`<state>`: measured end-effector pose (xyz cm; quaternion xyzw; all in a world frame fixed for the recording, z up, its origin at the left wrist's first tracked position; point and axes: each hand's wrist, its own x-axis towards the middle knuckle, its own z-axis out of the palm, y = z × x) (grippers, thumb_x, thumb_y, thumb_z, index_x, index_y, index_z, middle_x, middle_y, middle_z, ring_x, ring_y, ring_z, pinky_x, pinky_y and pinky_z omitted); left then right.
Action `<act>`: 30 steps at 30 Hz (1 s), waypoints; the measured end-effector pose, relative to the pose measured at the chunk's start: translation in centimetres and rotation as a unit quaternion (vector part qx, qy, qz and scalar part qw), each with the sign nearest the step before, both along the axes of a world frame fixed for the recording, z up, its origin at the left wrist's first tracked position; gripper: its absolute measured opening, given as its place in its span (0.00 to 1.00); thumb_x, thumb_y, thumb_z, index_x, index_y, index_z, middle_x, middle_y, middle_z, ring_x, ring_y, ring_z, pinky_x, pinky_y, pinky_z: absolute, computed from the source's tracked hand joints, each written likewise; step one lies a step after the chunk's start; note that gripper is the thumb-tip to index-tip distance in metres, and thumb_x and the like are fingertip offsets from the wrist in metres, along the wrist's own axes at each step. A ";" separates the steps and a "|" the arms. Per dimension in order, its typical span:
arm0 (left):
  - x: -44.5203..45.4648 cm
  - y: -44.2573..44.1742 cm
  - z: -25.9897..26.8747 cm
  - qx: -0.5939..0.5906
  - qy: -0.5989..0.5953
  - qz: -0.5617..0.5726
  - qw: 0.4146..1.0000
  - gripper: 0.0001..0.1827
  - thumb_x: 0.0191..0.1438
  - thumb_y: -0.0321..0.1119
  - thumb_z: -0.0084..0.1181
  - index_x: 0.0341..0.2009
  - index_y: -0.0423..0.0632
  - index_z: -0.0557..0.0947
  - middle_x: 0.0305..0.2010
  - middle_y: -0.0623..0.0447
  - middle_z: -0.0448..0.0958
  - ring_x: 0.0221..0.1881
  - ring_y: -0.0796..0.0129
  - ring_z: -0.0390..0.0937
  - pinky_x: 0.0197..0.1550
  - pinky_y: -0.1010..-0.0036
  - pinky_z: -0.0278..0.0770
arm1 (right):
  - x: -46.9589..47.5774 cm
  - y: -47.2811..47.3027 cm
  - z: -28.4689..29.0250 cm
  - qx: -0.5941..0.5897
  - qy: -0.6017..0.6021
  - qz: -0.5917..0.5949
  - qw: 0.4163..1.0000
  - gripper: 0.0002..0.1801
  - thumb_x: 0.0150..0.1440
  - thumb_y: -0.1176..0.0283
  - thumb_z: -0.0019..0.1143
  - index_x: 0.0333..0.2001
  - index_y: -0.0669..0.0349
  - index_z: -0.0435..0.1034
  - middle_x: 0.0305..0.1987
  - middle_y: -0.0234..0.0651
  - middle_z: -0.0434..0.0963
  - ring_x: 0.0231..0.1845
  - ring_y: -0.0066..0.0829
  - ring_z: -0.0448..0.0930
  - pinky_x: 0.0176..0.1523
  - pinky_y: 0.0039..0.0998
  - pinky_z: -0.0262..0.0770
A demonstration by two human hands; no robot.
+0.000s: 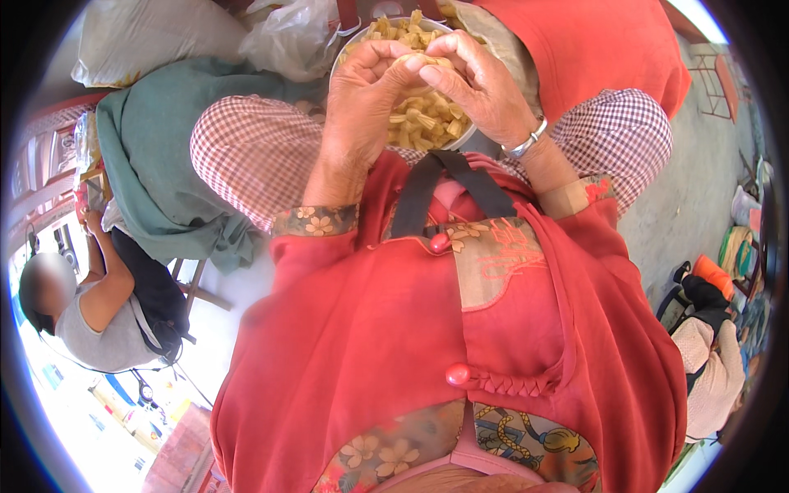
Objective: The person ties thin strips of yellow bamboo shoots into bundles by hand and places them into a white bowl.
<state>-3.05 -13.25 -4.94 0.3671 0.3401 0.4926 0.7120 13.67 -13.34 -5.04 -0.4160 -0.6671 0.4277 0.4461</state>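
Note:
Both hands are raised close together over a round pale basin point(463, 143) filled with knotted, yellowish folded pieces point(425, 120), whose material I cannot tell for sure. Between my fingertips is one such yellowish piece point(439, 61). My left hand point(363, 92) pinches its left end, with thumb and bent fingers meeting on it. On the other end, my right hand point(484, 89), below which a silver bracelet circles the wrist, holds with thumb and forefinger. Part of the piece is hidden behind the thumbs.
Checked trouser knees flank the basin. A green cloth point(154, 148) lies at left, with white sacks point(154, 37) above it. A red cloth point(592, 49) covers something at upper right. One seated person point(105, 308) is at far left, another point(709, 363) at far right.

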 end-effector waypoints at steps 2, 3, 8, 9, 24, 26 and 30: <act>-0.3 0.1 -0.6 -0.019 0.018 -0.007 1.000 0.06 0.56 0.29 0.55 0.37 0.44 0.74 0.36 0.54 0.76 0.39 0.72 0.76 0.43 0.75 0.76 | 0.1 -0.3 0.1 -0.012 -0.009 -0.006 1.000 0.15 0.56 0.63 0.55 0.37 0.66 0.67 0.33 0.34 0.72 0.34 0.22 0.73 0.39 0.24 0.70; -0.3 0.1 -0.7 -0.019 0.025 -0.008 0.999 0.06 0.56 0.29 0.55 0.37 0.44 0.74 0.36 0.54 0.76 0.39 0.72 0.76 0.43 0.75 0.76 | 0.3 -0.4 0.1 -0.021 -0.005 -0.002 1.000 0.15 0.57 0.64 0.55 0.37 0.66 0.67 0.33 0.33 0.72 0.34 0.22 0.73 0.39 0.24 0.70; -0.2 -0.2 -0.9 -0.022 0.055 -0.009 0.998 0.05 0.56 0.29 0.55 0.37 0.45 0.75 0.37 0.54 0.76 0.38 0.72 0.76 0.42 0.74 0.77 | 0.4 -0.6 -0.2 -0.060 0.031 0.013 0.998 0.14 0.57 0.65 0.54 0.37 0.66 0.67 0.33 0.33 0.71 0.35 0.21 0.73 0.40 0.23 0.70; -0.2 -0.2 -0.9 -0.025 0.049 -0.011 0.998 0.05 0.56 0.29 0.55 0.37 0.45 0.75 0.37 0.55 0.76 0.38 0.72 0.76 0.43 0.73 0.77 | 0.5 -0.5 -0.7 -0.053 0.038 0.011 0.998 0.14 0.57 0.65 0.54 0.37 0.66 0.67 0.33 0.32 0.71 0.34 0.20 0.73 0.39 0.22 0.70; 1.2 -1.0 2.4 -0.089 -0.122 0.002 0.988 0.13 0.52 0.20 0.51 0.43 0.43 0.78 0.42 0.54 0.76 0.42 0.69 0.74 0.45 0.73 0.73 | 1.0 -0.3 0.4 -0.146 0.200 0.050 0.968 0.14 0.64 0.64 0.40 0.44 0.63 0.66 0.28 0.25 0.68 0.21 0.11 0.65 0.24 0.13 0.60; 1.1 -1.0 2.5 -0.062 -0.093 -0.011 0.994 0.15 0.52 0.18 0.48 0.44 0.42 0.78 0.44 0.54 0.76 0.43 0.69 0.73 0.46 0.73 0.72 | 1.1 -0.4 0.1 -0.145 0.198 0.051 0.968 0.14 0.64 0.63 0.40 0.43 0.63 0.66 0.28 0.25 0.68 0.22 0.12 0.66 0.25 0.13 0.60; 1.8 -1.0 1.7 0.189 0.218 0.025 0.957 0.19 0.52 0.19 0.44 0.50 0.41 0.74 0.48 0.49 0.73 0.47 0.66 0.71 0.50 0.73 0.68 | 1.1 -0.9 -0.6 -0.177 0.196 0.010 0.964 0.14 0.64 0.62 0.41 0.42 0.62 0.67 0.27 0.23 0.69 0.22 0.11 0.65 0.25 0.13 0.60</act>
